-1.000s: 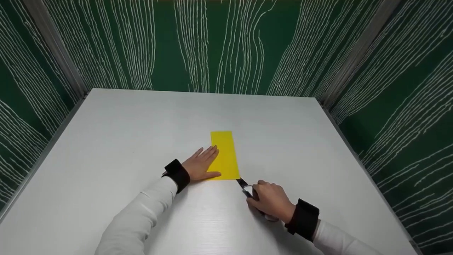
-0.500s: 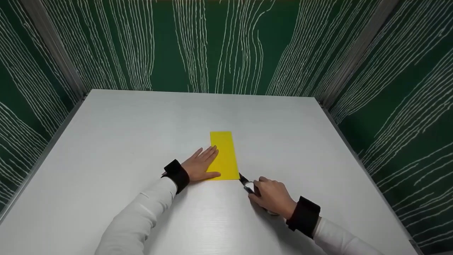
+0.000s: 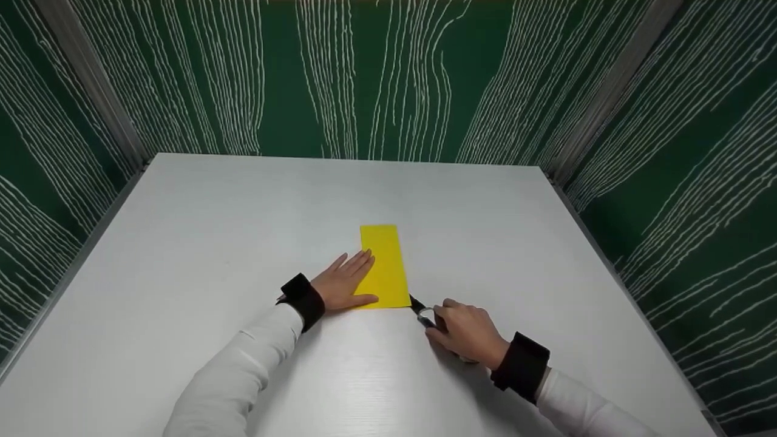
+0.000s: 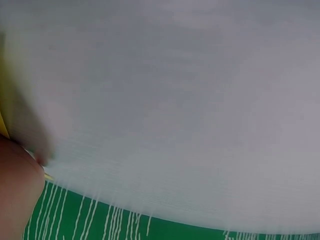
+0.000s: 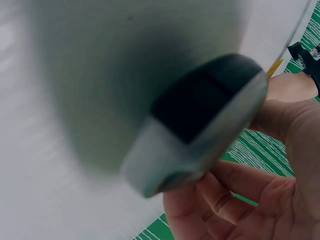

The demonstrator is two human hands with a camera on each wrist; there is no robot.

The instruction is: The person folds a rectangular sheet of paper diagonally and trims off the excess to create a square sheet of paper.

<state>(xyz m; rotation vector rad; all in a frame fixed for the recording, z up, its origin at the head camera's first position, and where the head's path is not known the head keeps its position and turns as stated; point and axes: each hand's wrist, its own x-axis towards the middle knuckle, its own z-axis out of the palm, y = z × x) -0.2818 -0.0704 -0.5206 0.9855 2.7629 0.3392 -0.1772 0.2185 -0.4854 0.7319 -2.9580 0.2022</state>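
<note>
A narrow yellow sheet of paper (image 3: 388, 267) lies lengthwise on the white table. My left hand (image 3: 343, 285) rests flat on its left side, fingers spread and thumb along the near edge. In the left wrist view only part of that hand (image 4: 17, 187) shows. My right hand (image 3: 468, 331) grips a black and light-grey tool that looks like a stapler (image 3: 420, 311), its dark nose right at the paper's near right corner. The right wrist view shows the rounded end of the stapler (image 5: 200, 125), with fingers curled under it. The palm hides much of its body in the head view.
The white table (image 3: 255, 200) extends around the paper on all sides. Green walls (image 3: 282, 79) with white drip lines and grey corner posts (image 3: 586, 127) enclose its back and sides. Black bands (image 3: 522, 367) circle both wrists.
The right hand has shifted slightly up, and the stapler's nose has moved from just below the paper's corner to its right edge. The left hand and paper stay nearly still.
</note>
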